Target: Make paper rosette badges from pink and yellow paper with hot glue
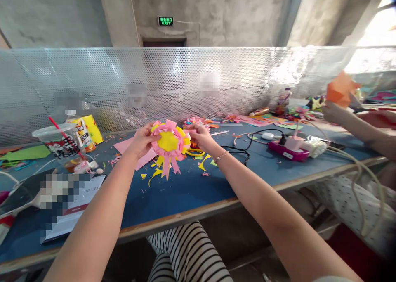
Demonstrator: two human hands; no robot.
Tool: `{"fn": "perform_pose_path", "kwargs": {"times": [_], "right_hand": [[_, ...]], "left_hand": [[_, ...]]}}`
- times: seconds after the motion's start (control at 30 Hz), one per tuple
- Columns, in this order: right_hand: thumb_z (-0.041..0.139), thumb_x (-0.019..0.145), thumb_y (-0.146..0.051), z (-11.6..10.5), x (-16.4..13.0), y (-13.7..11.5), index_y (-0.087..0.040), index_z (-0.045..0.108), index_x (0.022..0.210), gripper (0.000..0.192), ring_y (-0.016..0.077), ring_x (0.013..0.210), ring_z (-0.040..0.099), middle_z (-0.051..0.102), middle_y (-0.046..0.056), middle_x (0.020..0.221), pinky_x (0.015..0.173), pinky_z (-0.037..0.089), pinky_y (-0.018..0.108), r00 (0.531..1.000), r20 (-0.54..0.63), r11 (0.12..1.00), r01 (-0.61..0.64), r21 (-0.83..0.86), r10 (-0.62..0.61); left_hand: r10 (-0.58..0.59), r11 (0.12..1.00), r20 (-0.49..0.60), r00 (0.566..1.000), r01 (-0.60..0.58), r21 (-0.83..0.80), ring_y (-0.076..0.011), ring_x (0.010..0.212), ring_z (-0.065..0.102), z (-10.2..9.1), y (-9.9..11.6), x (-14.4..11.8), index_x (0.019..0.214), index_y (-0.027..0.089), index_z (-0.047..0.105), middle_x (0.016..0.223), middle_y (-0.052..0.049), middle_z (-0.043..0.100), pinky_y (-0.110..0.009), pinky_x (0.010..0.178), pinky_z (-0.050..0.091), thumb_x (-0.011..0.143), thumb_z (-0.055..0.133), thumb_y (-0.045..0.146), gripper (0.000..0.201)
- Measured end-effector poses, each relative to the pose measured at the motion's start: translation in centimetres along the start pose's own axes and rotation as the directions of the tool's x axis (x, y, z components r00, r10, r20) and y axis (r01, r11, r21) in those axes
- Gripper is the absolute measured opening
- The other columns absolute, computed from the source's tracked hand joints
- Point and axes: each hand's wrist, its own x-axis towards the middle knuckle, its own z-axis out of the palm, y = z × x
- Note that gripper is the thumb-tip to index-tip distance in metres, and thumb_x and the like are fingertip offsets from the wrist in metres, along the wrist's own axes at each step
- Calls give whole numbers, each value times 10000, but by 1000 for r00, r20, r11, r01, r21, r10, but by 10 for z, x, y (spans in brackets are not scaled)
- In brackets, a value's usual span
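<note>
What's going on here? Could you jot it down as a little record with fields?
Left hand: grips the left edge of the paper flower
Right hand: grips its right edge
Flower: yellow centre, pink petals, strips hanging below, held above the table
Beneath it: paper scraps
Left side: cup with red straw
Right side: pink power strip; another person's hand holding orange paper

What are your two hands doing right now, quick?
Left hand: closed on the left edge of the pink and yellow paper flower.
Right hand: closed on the flower's right edge.
</note>
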Motion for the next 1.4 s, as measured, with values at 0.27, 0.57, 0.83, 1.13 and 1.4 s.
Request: {"fn": "perform_pose_path", "kwargs": {"times": [0.27, 0.57, 0.83, 1.13, 1.4], "right_hand": [[700, 597, -232, 2, -3, 3, -173, 602, 777, 213, 80, 568, 550, 601, -12, 692, 485, 446, 175, 982, 155, 990, -96, -107, 112], [617, 621, -141, 5, -6, -3, -134, 614, 760, 139, 59, 534, 512, 587, -23, 640, 470, 395, 158, 955, 268, 975, -72, -210, 128], [628, 628, -128, 4, -10, -11, -139, 602, 803, 177, 30, 469, 480, 545, -55, 598, 425, 375, 130, 921, 331, 976, -169, -136, 206], [599, 700, -130, 7, -16, -23, -149, 609, 851, 152, 68, 616, 592, 626, -8, 716, 570, 502, 156, 919, 346, 979, -203, 7, 188], [612, 702, -124, 4, -12, -19, -145, 625, 824, 124, 59, 593, 587, 617, -11, 703, 546, 506, 149, 934, 315, 983, -182, 16, 168]], "left_hand": [[-100, 994, 68, 993, 102, -25, -149, 882, 619, 0, 1, -1, 1066, 215, 580, 1005, -20, 643, -283, 803, 507, 495, 802, 149, 616], [-83, 997, 137, 987, 80, 23, -137, 866, 601, 5, 5, -1, 1046, 214, 562, 959, -2, 617, -252, 767, 511, 513, 816, 147, 594], [-31, 996, 139, 990, 19, 90, -133, 906, 586, 6, 4, -1, 1068, 205, 562, 1011, -14, 607, -243, 781, 495, 530, 808, 142, 595], [-33, 993, 42, 999, 28, 118, -125, 843, 592, 5, 1, 3, 1055, 188, 562, 949, -8, 621, -243, 742, 495, 502, 793, 126, 603], [-30, 995, 29, 999, 27, 91, -118, 857, 589, 4, -1, 3, 1053, 186, 561, 982, -12, 620, -242, 763, 492, 506, 780, 98, 596]]}}
